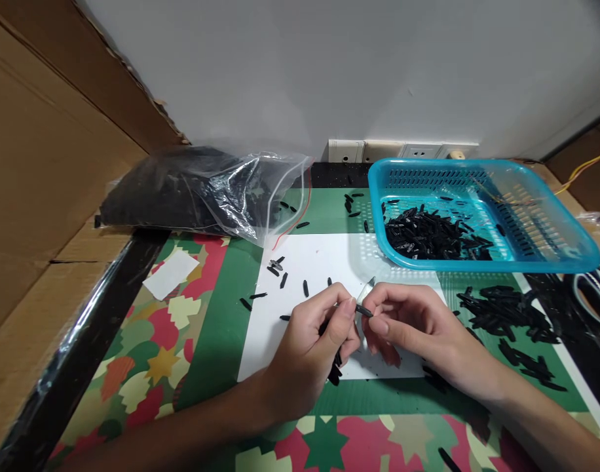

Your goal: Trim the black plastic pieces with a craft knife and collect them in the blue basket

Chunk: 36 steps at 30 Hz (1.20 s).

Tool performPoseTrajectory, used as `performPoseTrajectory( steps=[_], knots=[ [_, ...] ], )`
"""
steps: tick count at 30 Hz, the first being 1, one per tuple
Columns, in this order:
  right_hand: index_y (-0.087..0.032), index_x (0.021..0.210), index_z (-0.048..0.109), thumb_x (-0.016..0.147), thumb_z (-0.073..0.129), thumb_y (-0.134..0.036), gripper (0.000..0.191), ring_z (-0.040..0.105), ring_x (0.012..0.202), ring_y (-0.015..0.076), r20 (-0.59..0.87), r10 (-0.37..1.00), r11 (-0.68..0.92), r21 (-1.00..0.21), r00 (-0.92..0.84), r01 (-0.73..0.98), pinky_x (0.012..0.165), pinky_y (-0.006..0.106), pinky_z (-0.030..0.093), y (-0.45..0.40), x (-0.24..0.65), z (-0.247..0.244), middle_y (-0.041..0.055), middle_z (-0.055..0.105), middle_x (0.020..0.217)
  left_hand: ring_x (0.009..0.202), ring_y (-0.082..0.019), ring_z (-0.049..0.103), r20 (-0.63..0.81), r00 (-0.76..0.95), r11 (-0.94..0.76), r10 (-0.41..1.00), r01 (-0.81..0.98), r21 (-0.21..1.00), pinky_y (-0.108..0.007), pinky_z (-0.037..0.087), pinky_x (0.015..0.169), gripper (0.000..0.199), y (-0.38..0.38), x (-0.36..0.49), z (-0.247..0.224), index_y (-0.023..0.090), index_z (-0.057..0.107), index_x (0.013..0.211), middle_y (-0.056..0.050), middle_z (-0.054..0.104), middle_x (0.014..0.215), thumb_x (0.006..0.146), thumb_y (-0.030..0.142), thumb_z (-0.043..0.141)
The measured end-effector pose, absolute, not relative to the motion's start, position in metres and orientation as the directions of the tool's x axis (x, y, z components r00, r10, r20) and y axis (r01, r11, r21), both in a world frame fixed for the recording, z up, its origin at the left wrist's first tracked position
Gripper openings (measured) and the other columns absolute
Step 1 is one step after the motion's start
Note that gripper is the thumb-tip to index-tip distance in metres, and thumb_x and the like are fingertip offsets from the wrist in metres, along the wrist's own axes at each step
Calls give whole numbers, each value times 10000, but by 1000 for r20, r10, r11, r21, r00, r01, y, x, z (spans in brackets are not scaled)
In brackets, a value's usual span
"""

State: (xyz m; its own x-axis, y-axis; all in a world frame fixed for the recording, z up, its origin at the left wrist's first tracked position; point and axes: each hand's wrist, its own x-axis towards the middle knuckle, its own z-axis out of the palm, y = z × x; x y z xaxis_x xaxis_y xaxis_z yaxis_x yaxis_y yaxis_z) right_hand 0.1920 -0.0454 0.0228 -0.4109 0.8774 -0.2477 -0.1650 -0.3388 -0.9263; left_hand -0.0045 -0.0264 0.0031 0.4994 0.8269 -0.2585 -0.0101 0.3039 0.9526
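Between the fingertips of my left hand (319, 334) and my right hand (411, 321) is a slim black piece (363, 310), pinched from both sides. More black pieces (335, 375) show under my left palm; whether they are gripped or lie on the sheet I cannot tell. A silvery pointed thing (367, 288) sticks out just behind my fingers, its lower end hidden. Both hands are over a white sheet (290, 351), where several loose black pieces (305, 288) are scattered on the left.
A blue basket (477, 265) at the back right contains many black pieces. Piles of them (506, 311) lie right of my right hand, near scissors (595, 298). A clear zip bag (196, 190) full of dark contents rests back left. Cardboard (49, 131) stands at the left.
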Motion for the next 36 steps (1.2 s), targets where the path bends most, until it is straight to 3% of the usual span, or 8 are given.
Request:
performPoseTrajectory(
  steps=[17,21,24,26,30,32,36],
  knots=[
    [-174,915,662,1006,724,-500,344,528,617,111,-266,869,-354,-923,-417,-149,594,243,428,-45,191,23,12,676,783,487,-90,436,-279,523,320,805,13,947,-242,360,503,483,-25,-5,5,219,517,754,51,508,553,1081,574,507],
    [-179,933,673,1023,703,-494,329,526,646,112,-255,882,-307,-949,-397,-72,616,243,417,-47,191,22,-8,649,775,479,-78,424,-292,501,338,815,-2,941,-211,358,475,505,-26,-4,4,218,482,720,54,492,544,1071,579,526],
    [-207,954,703,1064,654,-426,249,540,706,130,-202,923,-169,-978,-329,124,642,254,411,-48,191,19,-13,646,800,423,-59,381,-315,490,405,813,-86,910,-187,324,422,501,-22,-4,3,220,445,714,74,462,529,1056,568,559],
    [-222,1026,716,1077,630,-331,148,597,826,164,-79,946,19,-954,-314,300,739,284,460,-48,192,16,17,708,932,377,-47,345,-317,478,444,819,-180,878,-175,292,380,499,-18,-3,3,223,426,714,88,442,518,1036,569,586],
    [-242,1237,697,1069,617,-215,188,598,1113,270,146,852,449,-698,-503,558,964,430,496,-46,193,10,99,716,1256,333,-44,362,-325,371,437,870,-273,857,-154,235,332,517,-10,-2,6,221,406,692,92,434,517,986,572,646],
    [-245,1266,690,1072,600,-180,223,584,1132,286,137,807,531,-595,-575,603,955,456,517,-46,192,7,111,703,1305,329,-46,377,-340,330,433,881,-270,860,-146,221,325,518,-8,-2,8,219,399,689,92,435,524,975,565,659],
    [-231,1243,678,1052,559,-67,278,558,1168,301,108,775,582,-507,-623,636,941,460,538,-46,191,3,111,661,1387,337,-36,366,-317,341,418,885,-283,863,-135,245,330,508,-9,-3,9,214,412,705,94,446,534,988,567,643]
  ],
)
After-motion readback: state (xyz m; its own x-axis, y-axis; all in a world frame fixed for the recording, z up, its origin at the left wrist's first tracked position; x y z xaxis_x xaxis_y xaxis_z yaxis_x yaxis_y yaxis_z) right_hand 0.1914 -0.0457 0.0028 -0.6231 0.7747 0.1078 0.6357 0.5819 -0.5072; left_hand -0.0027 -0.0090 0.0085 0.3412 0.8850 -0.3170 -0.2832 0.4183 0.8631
